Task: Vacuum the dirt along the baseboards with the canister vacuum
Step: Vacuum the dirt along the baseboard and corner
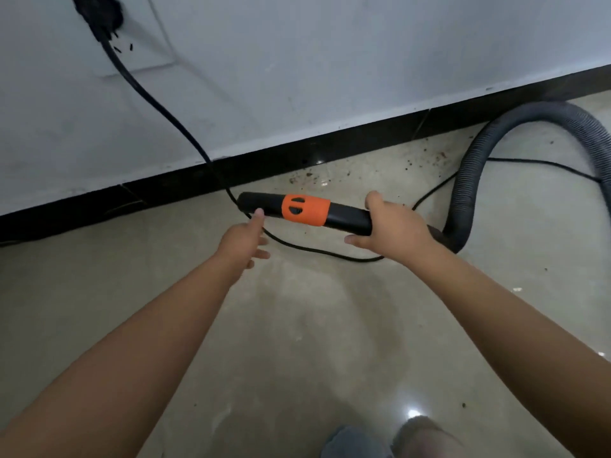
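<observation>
Glossy beige floor (297,325) meets white wall (330,61) at a black baseboard (297,150). Grey ribbed hose (469,180) loops in from the floor's right edge. Black power cord (155,104) drops from a wall plug, trails across the floor. Black handle tube (261,204) with orange collar (305,209) held level, near the baseboard. Right hand (393,226) grips the tube's hose end. Left hand (246,241) open, fingertip touching the tube's free end. Brown dirt specks (373,163) along the baseboard.

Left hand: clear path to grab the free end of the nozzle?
Probably yes. The left hand is open with a fingertip already at the black nozzle tip; nothing lies between them. The right hand holds the other end.
</observation>
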